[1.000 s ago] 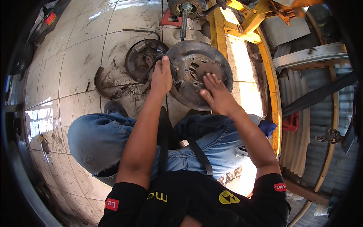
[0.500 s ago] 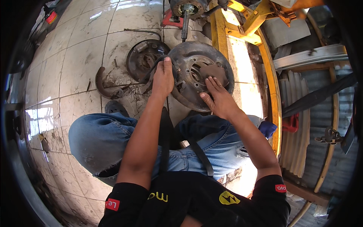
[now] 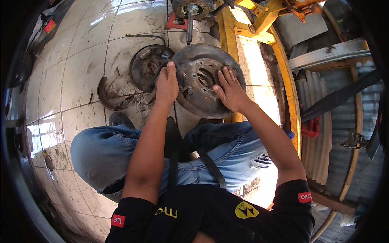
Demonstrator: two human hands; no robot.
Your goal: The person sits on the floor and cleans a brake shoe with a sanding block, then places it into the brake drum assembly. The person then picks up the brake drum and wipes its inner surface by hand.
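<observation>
A large round brake backing plate [image 3: 202, 106], dark and worn metal, is tilted up in front of my knees, with slotted openings at its centre. My left hand [image 3: 167, 84] grips its left rim, thumb on the near face and the other fingers mostly hidden behind. My right hand [image 3: 230, 91] lies flat on the right side of the plate, fingers stretched out. Whatever is under that palm cannot be seen. Behind the left hand a second, smaller backing plate [image 3: 139, 71] with a cylinder on it lies on the floor.
A curved brake shoe [image 3: 103, 95] lies on the tiled floor [image 3: 83, 77] at the left, among small metal bits and dirt. Beyond the plate are an axle hub with a shaft [image 3: 189, 26] and a red stand [image 3: 175, 22]. A yellow steel frame [image 3: 285, 77] runs along the right.
My right hand has shifted slightly over the plate. The brown sheet-like pad visible under its fingertips before no longer shows. The left hand keeps its grip; the whole view has shifted slightly.
</observation>
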